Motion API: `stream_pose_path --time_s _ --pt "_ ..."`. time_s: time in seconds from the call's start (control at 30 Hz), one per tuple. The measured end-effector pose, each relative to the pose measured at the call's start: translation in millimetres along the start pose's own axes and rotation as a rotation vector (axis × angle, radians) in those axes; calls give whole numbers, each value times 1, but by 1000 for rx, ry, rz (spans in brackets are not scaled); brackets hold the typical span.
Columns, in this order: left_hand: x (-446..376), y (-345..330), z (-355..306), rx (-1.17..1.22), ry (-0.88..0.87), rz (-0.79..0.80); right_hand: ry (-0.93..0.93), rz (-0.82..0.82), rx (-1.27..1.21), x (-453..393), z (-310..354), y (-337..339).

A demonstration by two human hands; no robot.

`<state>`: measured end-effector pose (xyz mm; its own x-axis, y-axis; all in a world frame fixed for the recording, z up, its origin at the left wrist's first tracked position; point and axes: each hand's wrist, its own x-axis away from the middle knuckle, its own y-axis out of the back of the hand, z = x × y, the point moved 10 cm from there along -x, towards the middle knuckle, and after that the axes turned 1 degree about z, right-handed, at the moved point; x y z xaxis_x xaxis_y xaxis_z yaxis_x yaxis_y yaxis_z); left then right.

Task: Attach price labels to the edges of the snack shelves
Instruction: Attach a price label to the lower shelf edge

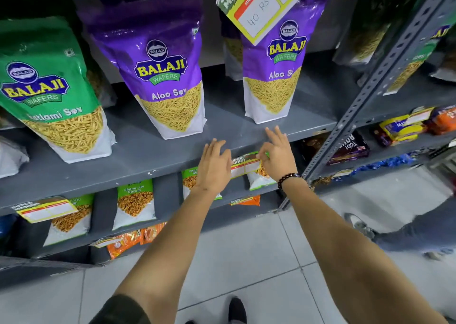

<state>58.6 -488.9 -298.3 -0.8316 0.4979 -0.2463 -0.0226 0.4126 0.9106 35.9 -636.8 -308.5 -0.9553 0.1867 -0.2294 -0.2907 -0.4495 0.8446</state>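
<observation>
A yellow-bordered price label (245, 167) sits against the front edge of the grey snack shelf (138, 168), between my two hands. My left hand (214, 167) presses on the label's left end, fingers spread over the shelf lip. My right hand (277, 154) pinches the label's right end with thumb and forefinger, the other fingers raised. Two purple Aloo Sev bags (170, 77) stand on the shelf above the hands. A green Ratlami Sev bag (53, 94) stands to the left.
A filled-in label (264, 5) reading 40 Rs hangs from the shelf above. Another label (47, 209) is on the lower shelf at left. A perforated grey upright (365, 96) is at right. Another person's leg (407, 232) stands on the tiled floor at right.
</observation>
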Motion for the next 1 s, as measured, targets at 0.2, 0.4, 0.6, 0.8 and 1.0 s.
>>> stream_pose_path --time_s 0.2,0.4,0.6,0.8,1.0 --pt "-1 -3 0 -70 46 -84 45 128 63 -18 0 -11" --pt "-7 7 3 -49 119 -116 37 96 41 -27 5 2" --pt "-13 9 2 -96 142 -99 8 100 34 -28 8 4" --pt "-18 0 5 -104 241 -15 -116 54 -81 -24 7 10" --pt "-28 -1 5 -183 294 -2 -129 8 -72 -24 13 9"
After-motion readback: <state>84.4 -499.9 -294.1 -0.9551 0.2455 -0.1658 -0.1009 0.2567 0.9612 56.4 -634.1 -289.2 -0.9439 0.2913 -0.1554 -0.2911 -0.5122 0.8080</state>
